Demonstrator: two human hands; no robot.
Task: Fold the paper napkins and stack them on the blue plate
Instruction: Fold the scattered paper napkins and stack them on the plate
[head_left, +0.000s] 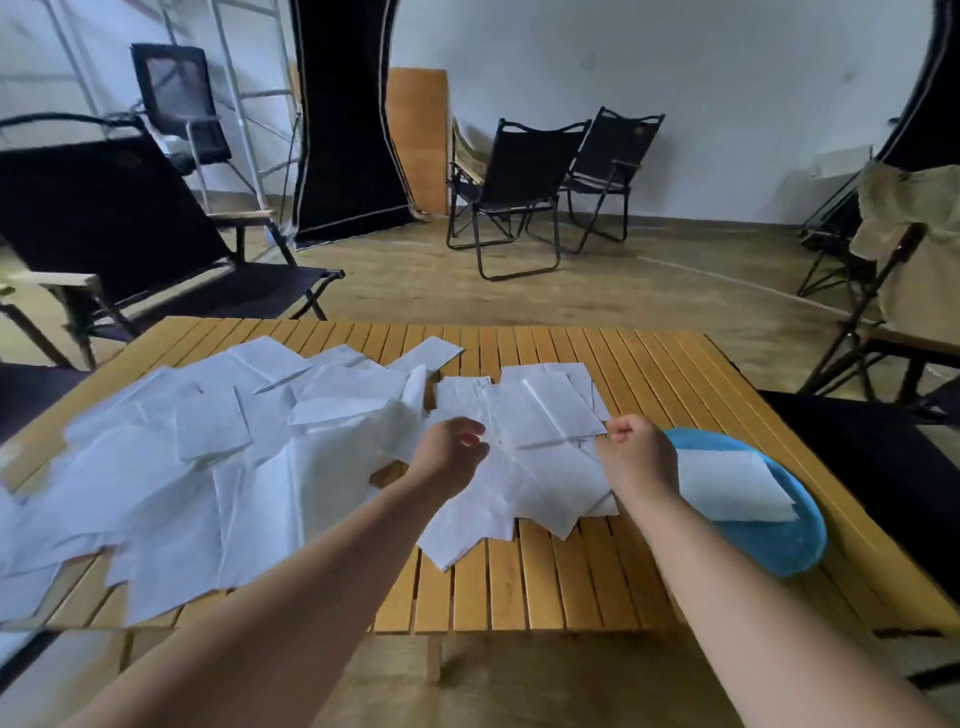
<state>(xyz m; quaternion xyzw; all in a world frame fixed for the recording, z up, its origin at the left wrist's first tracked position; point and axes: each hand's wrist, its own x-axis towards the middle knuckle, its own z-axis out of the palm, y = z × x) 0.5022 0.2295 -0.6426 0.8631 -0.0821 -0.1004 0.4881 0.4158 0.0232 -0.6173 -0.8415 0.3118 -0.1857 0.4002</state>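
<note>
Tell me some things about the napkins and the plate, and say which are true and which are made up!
1. The blue plate sits at the table's right side. True.
2. The plate is empty. False: a folded napkin lies on it.
3. Many loose napkins cover the wooden table. True.
4. The left hand is on the plate. False: it is over the napkins.
5. The right hand has its fingers curled. True.
</note>
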